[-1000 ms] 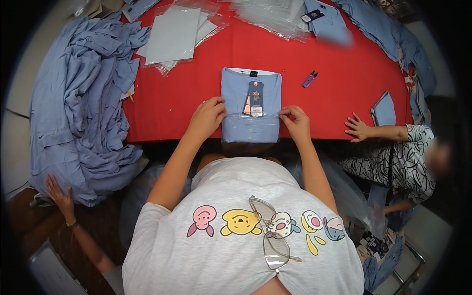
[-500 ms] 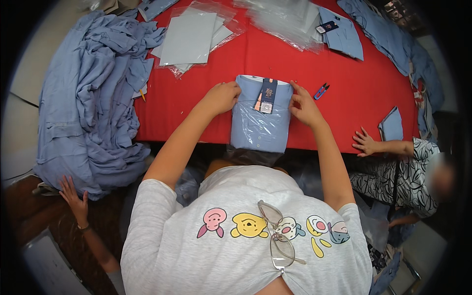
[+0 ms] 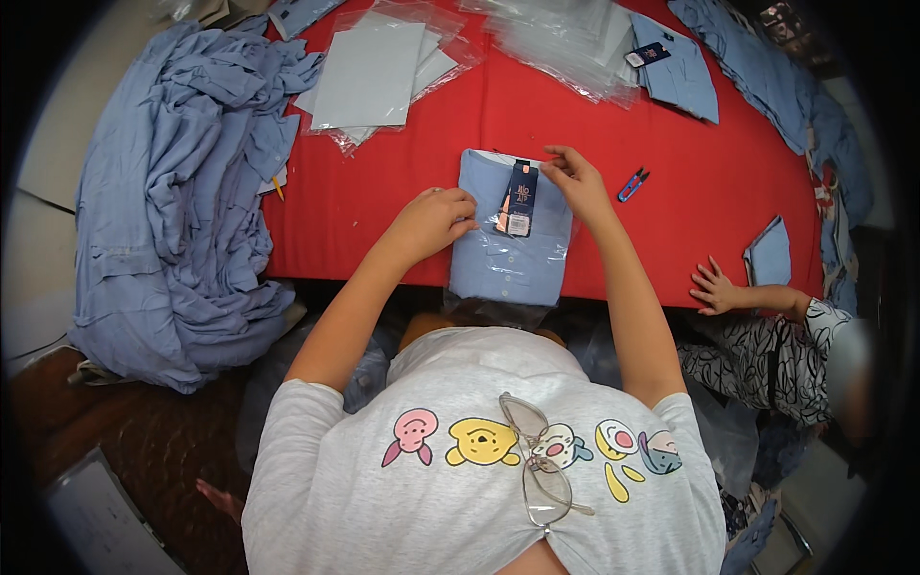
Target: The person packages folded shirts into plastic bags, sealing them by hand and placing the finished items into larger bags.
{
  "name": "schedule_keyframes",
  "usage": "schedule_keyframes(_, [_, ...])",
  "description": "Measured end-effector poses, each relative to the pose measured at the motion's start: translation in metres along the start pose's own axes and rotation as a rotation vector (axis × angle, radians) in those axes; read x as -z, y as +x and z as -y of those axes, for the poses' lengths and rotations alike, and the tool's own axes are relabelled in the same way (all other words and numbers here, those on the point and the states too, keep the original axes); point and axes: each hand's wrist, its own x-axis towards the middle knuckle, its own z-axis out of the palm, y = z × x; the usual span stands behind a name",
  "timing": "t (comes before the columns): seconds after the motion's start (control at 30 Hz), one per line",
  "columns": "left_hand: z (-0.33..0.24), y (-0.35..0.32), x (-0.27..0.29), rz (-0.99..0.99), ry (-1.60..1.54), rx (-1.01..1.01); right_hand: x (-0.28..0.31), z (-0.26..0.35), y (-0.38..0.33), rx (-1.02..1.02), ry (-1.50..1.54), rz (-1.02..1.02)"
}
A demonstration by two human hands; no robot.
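Note:
A folded light-blue shirt [image 3: 479, 254] lies in a clear plastic bag [image 3: 532, 261] at the table's near edge, collar pointing away from me. A dark-blue hang tag [image 3: 520, 196] with a white label rests on the shirt's front. My left hand [image 3: 433, 222] is closed at the left side of the bag, its fingers curled over the film. At the top right corner, by the collar, my right hand [image 3: 578, 184] pinches the bag's edge between thumb and fingers. The film itself is hard to see there.
Blue-handled thread snips [image 3: 632, 185] lie to the right on the red tablecloth [image 3: 383, 230]. Clear bags [image 3: 565, 48] and white sheets [image 3: 369, 77] sit at the back. Blue garments [image 3: 172, 211] are heaped left. Another person's hand [image 3: 717, 287] rests at the right table edge.
My right hand has moved left and slightly up over the top right corner. My left hand has slid toward me along the bag's side. The other person's hand at lower left has mostly withdrawn.

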Motion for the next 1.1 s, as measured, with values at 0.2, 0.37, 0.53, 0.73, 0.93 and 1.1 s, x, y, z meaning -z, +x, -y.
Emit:
schedule_keyframes(0.2, [-0.005,-0.004,0.001,-0.163,0.121,-0.059,-0.025,0.013,0.016,-0.087,-0.020,0.241])
schedule_keyframes(0.37, [-0.005,-0.011,0.005,-0.275,0.156,-0.110,-0.009,-0.006,0.014,-0.157,0.162,0.047])
schedule_keyframes(0.53, [-0.004,-0.015,0.005,-0.312,0.151,-0.162,-0.002,-0.010,0.013,-0.228,0.247,0.088])
schedule_keyframes(0.73, [0.001,-0.007,0.004,-0.286,0.130,-0.058,-0.015,0.012,-0.010,-0.127,-0.147,0.299])
schedule_keyframes(0.93, [0.016,0.009,-0.002,-0.185,0.116,0.060,-0.014,0.056,-0.088,0.266,-0.493,0.054])
schedule_keyframes(1.1, [0.025,0.028,-0.004,-0.110,0.182,0.006,0.004,-0.006,-0.115,0.346,-0.633,0.040])
